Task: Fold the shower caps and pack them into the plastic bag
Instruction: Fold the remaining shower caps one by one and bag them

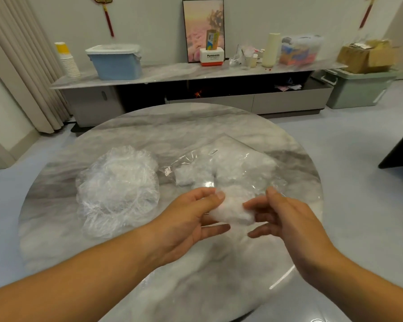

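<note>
Well inside the table [149, 129] rim, left hand [186, 220] and right hand [286, 219] pinch a folded cap [233, 211].

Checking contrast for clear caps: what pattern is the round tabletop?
Grey-and-white marble veining on the tabletop; head view.

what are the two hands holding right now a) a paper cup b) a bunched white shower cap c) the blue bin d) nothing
b: the left hand and the right hand both pinch a bunched white shower cap between them, over the table.
</note>
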`<state>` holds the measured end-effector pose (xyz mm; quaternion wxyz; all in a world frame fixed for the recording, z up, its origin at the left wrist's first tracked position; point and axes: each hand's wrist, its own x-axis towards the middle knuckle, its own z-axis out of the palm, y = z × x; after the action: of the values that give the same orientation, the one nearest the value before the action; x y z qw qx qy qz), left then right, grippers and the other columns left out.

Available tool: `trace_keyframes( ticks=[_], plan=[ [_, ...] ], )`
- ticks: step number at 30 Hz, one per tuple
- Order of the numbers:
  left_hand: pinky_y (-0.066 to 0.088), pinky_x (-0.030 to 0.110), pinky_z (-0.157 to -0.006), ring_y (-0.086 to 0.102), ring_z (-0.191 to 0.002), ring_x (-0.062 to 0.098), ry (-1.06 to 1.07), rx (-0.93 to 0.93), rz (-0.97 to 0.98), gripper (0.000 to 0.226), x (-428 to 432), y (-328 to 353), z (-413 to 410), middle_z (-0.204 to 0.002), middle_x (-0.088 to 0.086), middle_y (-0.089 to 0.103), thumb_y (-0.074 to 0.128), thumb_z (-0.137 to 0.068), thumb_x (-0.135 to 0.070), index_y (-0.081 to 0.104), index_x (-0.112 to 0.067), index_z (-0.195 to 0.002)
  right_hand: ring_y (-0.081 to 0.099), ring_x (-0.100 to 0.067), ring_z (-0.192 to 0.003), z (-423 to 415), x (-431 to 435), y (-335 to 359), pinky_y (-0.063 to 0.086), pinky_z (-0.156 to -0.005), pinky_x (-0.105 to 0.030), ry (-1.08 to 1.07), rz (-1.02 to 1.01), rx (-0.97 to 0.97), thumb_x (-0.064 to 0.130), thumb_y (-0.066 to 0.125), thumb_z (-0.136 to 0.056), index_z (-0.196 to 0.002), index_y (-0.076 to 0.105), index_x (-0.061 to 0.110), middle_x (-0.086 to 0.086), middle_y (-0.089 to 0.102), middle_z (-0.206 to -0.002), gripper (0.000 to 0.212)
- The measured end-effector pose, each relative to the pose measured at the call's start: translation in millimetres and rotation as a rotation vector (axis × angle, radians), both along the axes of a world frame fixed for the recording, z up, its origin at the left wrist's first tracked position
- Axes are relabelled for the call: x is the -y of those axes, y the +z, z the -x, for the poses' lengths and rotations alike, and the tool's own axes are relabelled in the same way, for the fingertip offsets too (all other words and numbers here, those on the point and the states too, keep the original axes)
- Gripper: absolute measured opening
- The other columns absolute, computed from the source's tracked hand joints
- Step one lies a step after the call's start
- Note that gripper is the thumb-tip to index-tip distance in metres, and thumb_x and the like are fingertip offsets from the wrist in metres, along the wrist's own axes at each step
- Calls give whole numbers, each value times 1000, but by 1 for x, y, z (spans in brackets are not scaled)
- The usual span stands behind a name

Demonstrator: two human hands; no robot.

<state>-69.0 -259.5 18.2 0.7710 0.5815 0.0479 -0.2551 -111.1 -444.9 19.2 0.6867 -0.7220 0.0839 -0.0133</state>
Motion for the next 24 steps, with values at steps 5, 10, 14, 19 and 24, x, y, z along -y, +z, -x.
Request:
trace_keyframes(
  ticks=[5, 10, 14, 19, 24],
  plan=[
    [44, 7, -90, 57, -107, -13, -125, 512, -578, 18, 24, -1, 2, -125, -20, 62, 56, -101, -32, 69, -33, -113, 71, -30, -74, -9, 59, -4, 58, -70, -42, -289, 108, 19, 41, 40, -107, -75, 77, 11, -9, 76, -76, 58],
    [13, 29, -124, -8, -148, -10, -448, 757, -821, 41, 42, -21, 9, -164, -28, 0, 43, -101, -54, 50, -47, -141, 72, -25, -81, -13, 85, -33, 57, -84, -41, -254, 275, -181, 51, 30, -107, -86, 77, 14, -5, 76, -74, 63],
    [-11, 36, -124, -37, -142, 0, -647, 906, -1065, 60, 51, -30, 8, -161, -17, -30, 25, -100, -65, 25, -43, -156, 68, -18, -97, -16, 83, -41, 50, -88, -32, -208, 231, -207, 58, 25, -105, -101, 75, 22, -1, 74, -101, 61],
    [-10, 43, -125, -38, -143, 5, -697, 933, -1253, 71, 48, -32, 5, -159, -14, -37, 18, -100, -66, -1, -34, -160, 64, -18, -115, -24, 75, -42, 40, -114, -47, -116, 90, -189, 75, 26, -89, -110, 74, 32, 6, 73, -116, 67],
    [-1, 42, -126, -35, -144, 1, -726, 919, -1248, 78, 36, -35, 7, -158, -18, -36, 20, -99, -68, -16, -32, -157, 65, -15, -117, -33, 62, -38, 39, -116, -44, -72, -21, -158, 71, 32, -90, -113, 73, 28, 7, 74, -117, 64]
  ],
)
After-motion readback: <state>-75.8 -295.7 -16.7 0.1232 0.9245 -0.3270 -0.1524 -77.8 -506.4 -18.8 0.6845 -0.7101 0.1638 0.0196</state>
